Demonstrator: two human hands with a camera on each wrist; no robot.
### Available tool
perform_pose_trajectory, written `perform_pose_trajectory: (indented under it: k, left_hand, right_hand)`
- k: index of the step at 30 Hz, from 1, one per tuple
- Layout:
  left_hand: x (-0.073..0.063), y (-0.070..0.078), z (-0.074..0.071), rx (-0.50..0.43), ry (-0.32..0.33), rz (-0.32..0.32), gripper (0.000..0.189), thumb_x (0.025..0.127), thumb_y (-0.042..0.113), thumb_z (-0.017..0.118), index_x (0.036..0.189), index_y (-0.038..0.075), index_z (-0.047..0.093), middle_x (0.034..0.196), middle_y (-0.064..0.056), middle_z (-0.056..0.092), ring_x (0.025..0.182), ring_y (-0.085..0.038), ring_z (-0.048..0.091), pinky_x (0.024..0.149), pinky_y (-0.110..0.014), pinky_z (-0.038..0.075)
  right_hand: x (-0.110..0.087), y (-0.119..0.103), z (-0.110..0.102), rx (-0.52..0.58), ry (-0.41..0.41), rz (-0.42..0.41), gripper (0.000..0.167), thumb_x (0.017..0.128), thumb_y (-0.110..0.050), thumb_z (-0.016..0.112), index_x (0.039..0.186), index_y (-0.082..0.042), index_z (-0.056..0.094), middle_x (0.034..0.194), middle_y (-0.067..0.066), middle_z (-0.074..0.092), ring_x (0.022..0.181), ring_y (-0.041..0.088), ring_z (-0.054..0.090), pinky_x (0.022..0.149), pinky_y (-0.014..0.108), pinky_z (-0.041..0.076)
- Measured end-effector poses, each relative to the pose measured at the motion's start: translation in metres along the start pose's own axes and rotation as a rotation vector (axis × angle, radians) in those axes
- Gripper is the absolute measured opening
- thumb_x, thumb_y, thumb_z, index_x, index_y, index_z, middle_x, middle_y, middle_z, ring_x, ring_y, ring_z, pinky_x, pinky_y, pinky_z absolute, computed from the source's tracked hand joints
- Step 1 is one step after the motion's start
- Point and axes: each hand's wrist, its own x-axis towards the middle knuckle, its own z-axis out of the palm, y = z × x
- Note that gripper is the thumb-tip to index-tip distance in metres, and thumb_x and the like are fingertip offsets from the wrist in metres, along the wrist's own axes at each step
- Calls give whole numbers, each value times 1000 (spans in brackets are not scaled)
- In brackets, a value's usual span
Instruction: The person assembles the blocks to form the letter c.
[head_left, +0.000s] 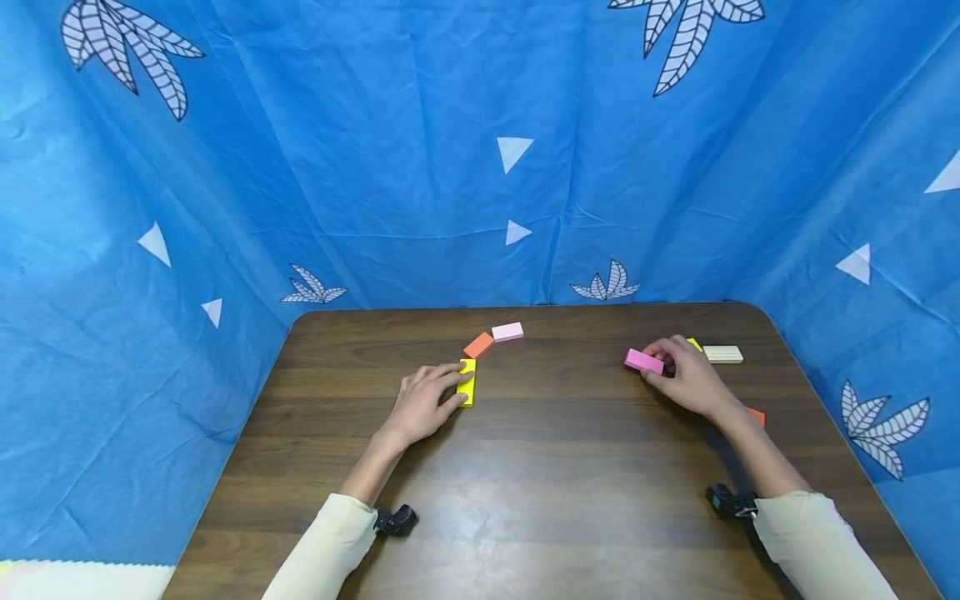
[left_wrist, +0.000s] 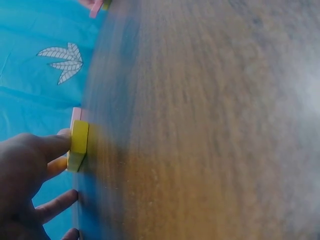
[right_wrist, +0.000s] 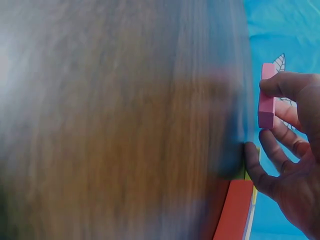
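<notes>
My left hand is at a yellow block lying on the table, pinching it between thumb and finger; the other fingers spread apart in the left wrist view. Just beyond that block lie an orange block and a pale pink block, forming a bent row with it. On the right, my right hand pinches a pink block between thumb and fingers, and in the right wrist view it is held above the tabletop. Behind the right hand a second yellow block shows only partly.
A cream block lies right of the right hand. Another orange block is partly covered by the right forearm. The brown wooden table is bordered at the back and sides by a blue patterned curtain.
</notes>
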Motion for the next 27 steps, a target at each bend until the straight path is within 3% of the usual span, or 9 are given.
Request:
perform_pose_trajectory:
  k: [11,27]
  left_hand:
    - [-1,-3,0,-2,-3,-6,44,106,39,69,149,31,66,163,6,57,140,-30,56,109,-67,40]
    - [0,-1,0,1,20,4,43,105,39,71,147,31,68,162,8,58,141,-28,57,111,-68,40]
  right_hand:
    - [14,-15,18,10,-37,-2,32,95,-14,80,123,-5,70,114,15,60,100,29,55,86,40,47]
    - [53,-42,43,34,-23,-57,31,97,-16,79,125,-6,72,113,13,61,102,29,55,90,43,45]
